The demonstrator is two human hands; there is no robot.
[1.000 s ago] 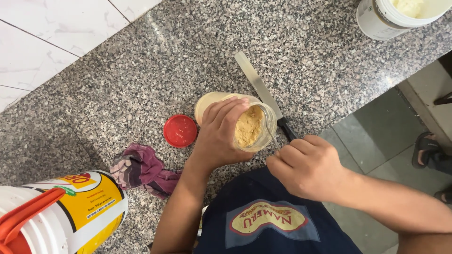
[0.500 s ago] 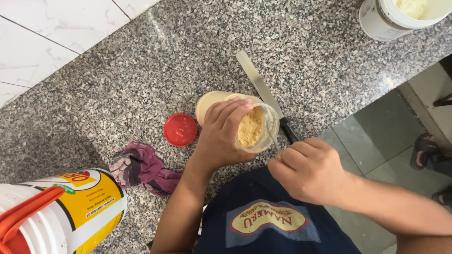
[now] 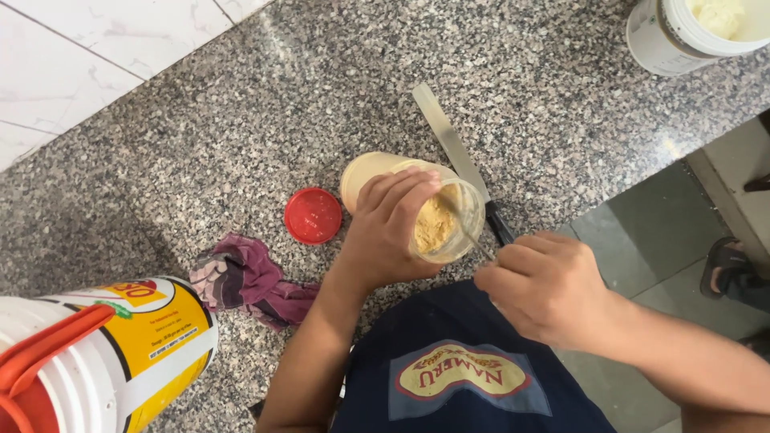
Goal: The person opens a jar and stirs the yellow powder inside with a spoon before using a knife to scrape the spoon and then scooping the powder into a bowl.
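Observation:
My left hand [image 3: 389, 232] grips a clear jar [image 3: 437, 210] tilted on its side over the granite counter [image 3: 241, 120]. Yellowish powder fills its lower part. My right hand [image 3: 541, 285] holds a thin metal spoon [image 3: 469, 232] whose end reaches into the jar's mouth. The jar's red lid [image 3: 313, 215] lies flat on the counter just left of my left hand. A long knife [image 3: 457, 156] with a dark handle lies behind the jar, partly hidden by it.
A crumpled purple cloth [image 3: 245, 277] lies near the counter's front edge. A large white and yellow bucket [image 3: 104, 353] with an orange handle stands at the lower left. A white tub [image 3: 694, 32] of pale paste sits at the top right. A sandalled foot [image 3: 730, 269] shows on the floor.
My right hand has lifted slightly, bringing the spoon into the jar's mouth. The left hand keeps the jar tilted in the same place.

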